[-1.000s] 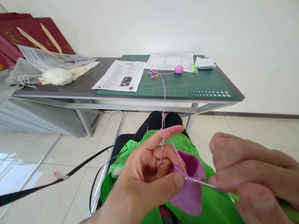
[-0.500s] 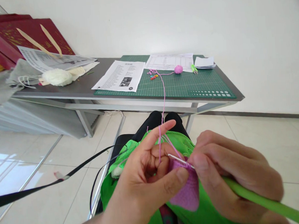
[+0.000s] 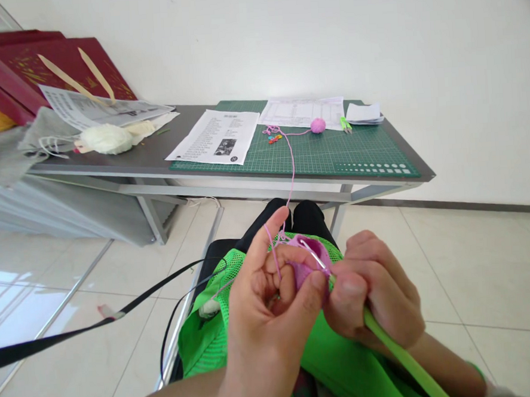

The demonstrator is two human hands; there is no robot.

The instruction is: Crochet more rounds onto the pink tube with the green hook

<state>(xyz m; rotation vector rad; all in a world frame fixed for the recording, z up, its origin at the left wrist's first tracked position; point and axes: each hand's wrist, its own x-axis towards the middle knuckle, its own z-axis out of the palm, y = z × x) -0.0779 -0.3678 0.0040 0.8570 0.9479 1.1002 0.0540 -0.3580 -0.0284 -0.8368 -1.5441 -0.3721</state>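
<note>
Over the lap, my left hand [image 3: 271,300] pinches a pink crocheted piece [image 3: 303,272] between thumb and fingers, its index finger raised with pink yarn [image 3: 292,167] around it. My right hand [image 3: 373,287] is closed around a crochet hook with a green handle [image 3: 400,352]. The hook's metal tip [image 3: 311,252] lies across the pink piece's edge, close to my left thumb. From my left hand the yarn runs up to the table, where a small pink ball [image 3: 318,125] sits on a green cutting mat [image 3: 356,148].
On the dark table [image 3: 149,147] are a printed sheet [image 3: 216,135], white yarn [image 3: 106,139], small coloured clips [image 3: 274,138], green-handled snips [image 3: 345,124] and small papers [image 3: 364,113]. Dark red bags [image 3: 72,66] stand at the left. A black strap [image 3: 49,342] crosses the lower left.
My right hand has moved left and down, turning the hook steeper. My left index finger has shifted left, and the pink piece has tilted, showing its opening.
</note>
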